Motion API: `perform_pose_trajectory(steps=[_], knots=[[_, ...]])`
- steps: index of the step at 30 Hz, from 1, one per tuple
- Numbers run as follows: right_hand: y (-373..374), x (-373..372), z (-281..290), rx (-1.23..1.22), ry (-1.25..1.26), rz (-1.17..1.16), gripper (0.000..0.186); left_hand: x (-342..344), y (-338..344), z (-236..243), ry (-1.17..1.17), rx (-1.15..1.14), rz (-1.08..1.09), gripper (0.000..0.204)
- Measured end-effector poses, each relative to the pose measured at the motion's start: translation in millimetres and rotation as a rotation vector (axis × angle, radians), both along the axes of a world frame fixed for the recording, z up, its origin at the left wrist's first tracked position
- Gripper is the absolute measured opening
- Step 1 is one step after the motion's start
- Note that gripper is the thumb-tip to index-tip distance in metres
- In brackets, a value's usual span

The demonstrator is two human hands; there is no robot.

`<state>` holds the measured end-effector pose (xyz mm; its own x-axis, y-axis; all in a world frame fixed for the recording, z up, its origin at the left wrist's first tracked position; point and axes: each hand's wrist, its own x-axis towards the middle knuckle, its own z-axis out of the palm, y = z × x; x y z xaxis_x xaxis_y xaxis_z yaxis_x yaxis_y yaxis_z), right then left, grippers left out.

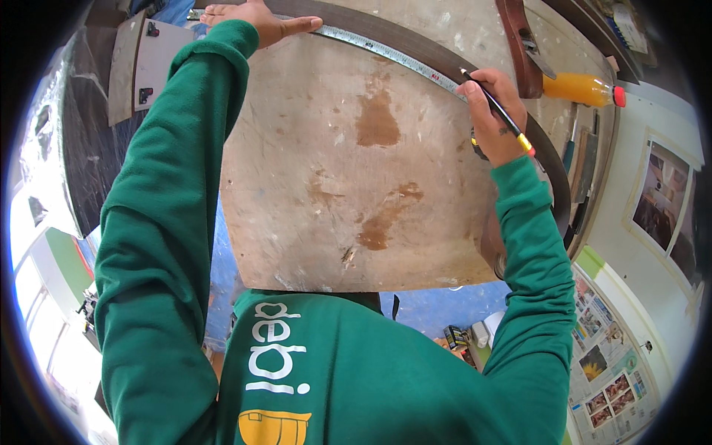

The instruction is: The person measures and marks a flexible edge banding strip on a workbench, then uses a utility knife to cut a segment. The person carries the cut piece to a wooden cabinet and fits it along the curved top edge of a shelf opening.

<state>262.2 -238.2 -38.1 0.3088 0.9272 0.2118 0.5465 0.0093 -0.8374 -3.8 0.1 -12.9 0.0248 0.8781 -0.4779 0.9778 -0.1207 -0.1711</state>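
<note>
A steel tape measure's blade [386, 50] is stretched along a long dark brown wooden strip [437, 53] at the far side of the worktable. My left hand [256, 24] lies over the blade's far left part with thumb and fingers spread, the thumb reaching along it. At the blade's right part is my right hand [498, 111], closed around a black pencil [503, 113] with a yellow band and reddish end; the pencil's tip points at the strip. Partly hidden under that hand is the black and yellow tape case [478, 144]; whether the fingers also grip it, I cannot tell.
The worn, stained plywood worktop [297, 141] spreads before me. Beyond my right hand sit a reddish-brown wooden tool [515, 44] with a metal part and an orange-filled bottle [580, 89] with a red cap. A pale panel [159, 63] with black fittings stands at left.
</note>
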Motion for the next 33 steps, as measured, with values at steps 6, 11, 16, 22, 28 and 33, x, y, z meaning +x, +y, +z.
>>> perform_pose_trajectory(steps=[6,11,16,22,28,33], knots=[[-4.2,5.0,13.5,0.235,-0.524,0.114,0.027,-14.0,8.2,-28.7,-0.034,0.178,-0.113,0.145],[-25.4,-2.1,17.4,0.019,-0.653,0.109,0.031,-13.1,11.2,-39.9,-0.083,0.168,-0.043,0.143],[-27.2,-3.0,15.5,-0.026,-0.638,0.117,0.030,-13.5,6.9,-28.3,-0.126,0.119,-0.011,0.146],[-33.8,-10.8,10.8,0.103,-0.713,0.033,0.032,-27.6,-3.2,-14.8,-0.131,0.144,-0.087,0.139],[-43.3,-13.1,8.4,0.095,-0.644,-0.027,0.033,-44.5,-7.1,-1.5,-0.061,0.223,-0.225,0.120],[-56.1,-14.7,13.0,0.173,-0.637,-0.013,0.036,-79.5,-30.6,10.2,-0.112,0.560,-0.482,0.082]])
